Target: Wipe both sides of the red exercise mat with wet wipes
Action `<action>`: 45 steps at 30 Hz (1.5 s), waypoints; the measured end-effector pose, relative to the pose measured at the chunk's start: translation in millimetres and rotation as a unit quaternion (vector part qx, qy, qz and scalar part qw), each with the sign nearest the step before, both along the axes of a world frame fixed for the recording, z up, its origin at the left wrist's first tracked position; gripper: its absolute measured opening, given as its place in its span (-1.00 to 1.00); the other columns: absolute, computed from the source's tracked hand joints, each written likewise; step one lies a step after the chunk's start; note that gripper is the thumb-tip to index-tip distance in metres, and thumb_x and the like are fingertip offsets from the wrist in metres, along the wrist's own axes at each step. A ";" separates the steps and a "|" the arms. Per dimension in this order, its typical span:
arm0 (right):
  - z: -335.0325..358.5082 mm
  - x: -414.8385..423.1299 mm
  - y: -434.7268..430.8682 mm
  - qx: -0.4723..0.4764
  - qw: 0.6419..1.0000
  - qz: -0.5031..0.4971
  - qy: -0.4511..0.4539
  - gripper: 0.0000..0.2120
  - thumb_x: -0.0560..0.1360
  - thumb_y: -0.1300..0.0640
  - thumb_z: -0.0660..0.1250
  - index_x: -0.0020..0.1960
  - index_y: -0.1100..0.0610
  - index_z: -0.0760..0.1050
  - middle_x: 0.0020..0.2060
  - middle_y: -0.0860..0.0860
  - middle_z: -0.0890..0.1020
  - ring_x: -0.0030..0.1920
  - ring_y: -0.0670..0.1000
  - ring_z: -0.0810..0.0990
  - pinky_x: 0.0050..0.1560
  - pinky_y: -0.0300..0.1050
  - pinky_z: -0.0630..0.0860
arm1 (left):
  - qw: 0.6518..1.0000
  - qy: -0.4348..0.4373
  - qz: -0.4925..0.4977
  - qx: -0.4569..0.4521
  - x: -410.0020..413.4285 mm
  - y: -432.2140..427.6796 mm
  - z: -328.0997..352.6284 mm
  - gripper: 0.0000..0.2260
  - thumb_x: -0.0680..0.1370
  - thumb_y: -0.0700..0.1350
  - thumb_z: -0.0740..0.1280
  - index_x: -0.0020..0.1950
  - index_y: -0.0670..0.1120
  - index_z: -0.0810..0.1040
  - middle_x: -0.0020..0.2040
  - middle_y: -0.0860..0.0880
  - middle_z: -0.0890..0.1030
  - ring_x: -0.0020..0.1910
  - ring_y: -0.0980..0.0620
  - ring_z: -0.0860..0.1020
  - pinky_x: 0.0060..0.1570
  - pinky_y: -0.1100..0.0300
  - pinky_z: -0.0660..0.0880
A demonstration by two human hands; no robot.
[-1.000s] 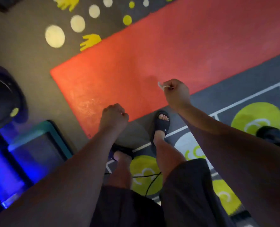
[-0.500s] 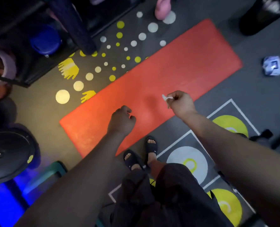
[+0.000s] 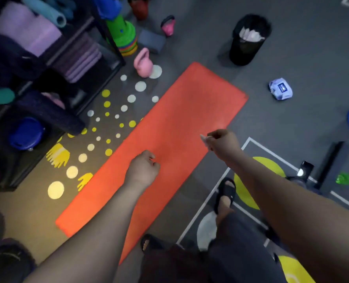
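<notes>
Right hand [image 3: 223,145] is pinching wet wipe [image 3: 204,140] above mat [image 3: 179,119] edge, seemingly readying a stroke | left hand [image 3: 143,170] is hanging curled, empty

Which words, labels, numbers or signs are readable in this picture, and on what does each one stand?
Wipes pack: blue label, too blurred to read.
Yellow floor circle: white mark, cut off by the frame edge, unreadable.
Hand prints on the floor: yellow signs, no text.
Wipe in the right hand: no print visible.
Nothing else shows readable text.
</notes>
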State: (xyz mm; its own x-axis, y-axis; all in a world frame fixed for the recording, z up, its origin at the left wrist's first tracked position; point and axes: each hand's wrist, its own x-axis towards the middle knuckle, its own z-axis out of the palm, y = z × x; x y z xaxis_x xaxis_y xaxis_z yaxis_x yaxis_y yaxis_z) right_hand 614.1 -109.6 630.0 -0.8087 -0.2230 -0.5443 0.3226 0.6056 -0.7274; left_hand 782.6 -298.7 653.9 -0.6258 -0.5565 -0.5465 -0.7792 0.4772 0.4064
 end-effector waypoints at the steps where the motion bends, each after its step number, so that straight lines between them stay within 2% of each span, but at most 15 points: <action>1: -1.1 -24.5 15.7 0.008 1.000 0.006 -0.002 -0.75 0.48 0.00 0.50 -0.23 0.14 0.58 -0.48 0.00 0.57 -0.50 -0.10 0.45 -0.38 -0.22 0.38 | 1.000 0.004 -0.009 -0.004 -28.1 14.4 -1.4 -0.76 0.56 -0.18 0.34 0.23 -0.16 0.57 0.05 -0.15 0.69 0.10 -0.17 0.62 0.09 0.08 0.48; 4: 1.2 -106.3 83.0 0.053 0.999 0.004 -0.001 -0.85 0.51 0.06 0.45 -0.18 0.11 0.60 -0.35 0.06 0.62 -0.34 -0.01 0.54 -0.34 -0.20 0.39 | 0.999 -0.001 -0.040 0.015 -123.3 76.4 -2.0 -0.77 0.56 -0.17 0.35 0.21 -0.14 0.58 0.03 -0.14 0.69 0.11 -0.16 0.62 0.09 0.08 0.48; 7: 4.6 -180.8 129.7 0.079 0.997 -0.004 0.009 -0.85 0.53 0.11 0.41 -0.09 0.20 0.64 -0.27 0.12 0.65 -0.23 0.03 0.56 -0.35 -0.25 0.37 | 0.998 0.011 -0.059 0.032 -205.5 120.4 -3.1 -0.78 0.56 -0.17 0.35 0.20 -0.14 0.58 0.04 -0.13 0.69 0.10 -0.15 0.63 0.08 0.10 0.48; 13: 5.8 -305.5 182.8 0.064 0.994 -0.085 -0.010 -0.86 0.51 0.12 0.44 -0.21 0.13 0.62 -0.38 0.07 0.65 -0.50 -0.12 0.50 -0.47 -0.29 0.38 | 0.992 0.047 -0.100 0.056 -351.9 180.6 1.1 -0.77 0.56 -0.20 0.35 0.21 -0.16 0.58 0.03 -0.13 0.69 0.09 -0.14 0.63 0.07 0.14 0.44; 18: -5.5 -398.0 181.1 0.033 0.990 -0.127 -0.043 -0.92 0.36 0.26 0.39 -0.27 0.10 0.60 -0.30 0.11 0.71 -0.18 0.20 0.71 -0.19 0.01 0.59 | 0.989 0.048 -0.126 0.053 -456.9 179.3 -16.5 -0.77 0.56 -0.19 0.34 0.21 -0.16 0.58 0.04 -0.14 0.68 0.09 -0.16 0.62 0.08 0.11 0.45; 20: -4.6 -439.0 180.5 0.018 0.984 -0.170 -0.054 -0.92 0.29 0.26 0.39 -0.27 0.11 0.59 -0.32 0.11 0.70 -0.21 0.22 0.69 -0.04 0.22 0.64 | 0.989 0.040 -0.137 0.049 -505.0 171.5 -23.9 -0.77 0.56 -0.18 0.34 0.21 -0.16 0.58 0.06 -0.15 0.68 0.11 -0.16 0.62 0.11 0.10 0.46; 21: -1.9 -458.6 177.9 0.010 0.982 -0.180 -0.059 -0.90 0.30 0.29 0.39 -0.28 0.11 0.58 -0.34 0.12 0.69 -0.25 0.19 0.66 -0.04 0.24 0.63 | 0.989 0.038 -0.137 0.047 -526.2 166.4 -25.1 -0.77 0.56 -0.17 0.34 0.21 -0.15 0.59 0.07 -0.15 0.68 0.12 -0.16 0.62 0.12 0.09 0.47; 24: 0.8 -518.9 179.2 0.000 0.976 -0.208 -0.068 -0.84 0.41 0.35 0.37 -0.28 0.15 0.58 -0.40 0.12 0.63 -0.39 0.03 0.53 -0.28 -0.09 0.48 | 0.988 0.023 -0.147 0.038 -588.8 154.5 -24.1 -0.76 0.57 -0.15 0.34 0.22 -0.15 0.59 0.11 -0.16 0.68 0.15 -0.17 0.61 0.14 0.10 0.47; 27: -2.4 -576.8 180.3 -0.009 0.965 -0.253 -0.071 -0.94 0.32 0.31 0.41 -0.25 0.18 0.58 -0.50 0.04 0.53 -0.55 -0.08 0.39 -0.46 -0.30 0.30 | 0.988 0.029 -0.149 0.031 -651.2 145.7 -21.6 -0.77 0.57 -0.14 0.33 0.21 -0.15 0.59 0.12 -0.16 0.68 0.16 -0.17 0.61 0.12 0.11 0.46; 31: -35.2 -659.0 180.5 -0.028 0.951 -0.283 -0.120 -0.80 0.39 0.39 0.34 -0.20 0.10 0.51 -0.33 0.05 0.57 -0.36 0.01 0.54 -0.27 -0.17 0.52 | 0.992 0.019 -0.120 0.041 -735.4 141.9 -31.9 -0.79 0.58 -0.13 0.32 0.19 -0.13 0.58 0.12 -0.15 0.67 0.14 -0.15 0.61 0.13 0.12 0.47; 34: -81.0 -719.5 171.0 -0.048 0.951 -0.271 -0.139 -0.80 0.44 0.39 0.32 -0.17 0.10 0.51 -0.27 0.08 0.58 -0.31 0.03 0.57 -0.22 -0.16 0.56 | 0.994 0.013 -0.098 0.051 -787.0 139.1 -61.3 -0.84 0.58 -0.12 0.31 0.14 -0.09 0.58 0.11 -0.13 0.67 0.12 -0.14 0.61 0.12 0.12 0.47; 38: -175.6 -807.9 132.0 -0.042 0.952 -0.261 -0.152 -0.91 0.48 0.34 0.35 -0.07 0.24 0.61 -0.27 0.17 0.57 -0.44 0.00 0.43 -0.43 -0.28 0.36 | 0.998 0.006 -0.029 0.053 -853.9 137.2 -136.6 -0.83 0.59 -0.14 0.30 0.15 -0.13 0.59 0.09 -0.14 0.67 0.13 -0.16 0.60 0.10 0.11 0.46; 41: -238.2 -865.2 99.4 -0.055 0.953 -0.251 -0.159 -0.84 0.45 0.37 0.30 -0.03 0.34 0.62 -0.28 0.18 0.60 -0.40 0.06 0.50 -0.39 -0.20 0.45 | 0.997 -0.002 0.023 0.070 -889.5 133.4 -196.3 -0.83 0.59 -0.16 0.30 0.15 -0.15 0.59 0.06 -0.14 0.67 0.10 -0.17 0.60 0.06 0.13 0.44; 44: -263.6 -904.1 72.2 -0.060 0.962 -0.215 -0.157 -0.90 0.49 0.33 0.31 -0.15 0.17 0.51 -0.28 0.05 0.57 -0.30 0.03 0.56 -0.18 -0.08 0.59 | 0.996 0.005 0.050 0.071 -902.1 129.8 -227.8 -0.82 0.60 -0.14 0.30 0.16 -0.12 0.60 0.10 -0.14 0.67 0.14 -0.16 0.59 0.08 0.14 0.43; 45: -272.1 -917.4 59.7 -0.072 0.965 -0.210 -0.138 -0.92 0.51 0.26 0.32 -0.14 0.13 0.48 -0.28 0.02 0.55 -0.31 0.01 0.55 -0.22 -0.10 0.59 | 0.996 -0.005 0.058 0.066 -906.8 126.3 -233.6 -0.83 0.60 -0.13 0.30 0.15 -0.11 0.61 0.12 -0.14 0.67 0.15 -0.16 0.59 0.10 0.14 0.43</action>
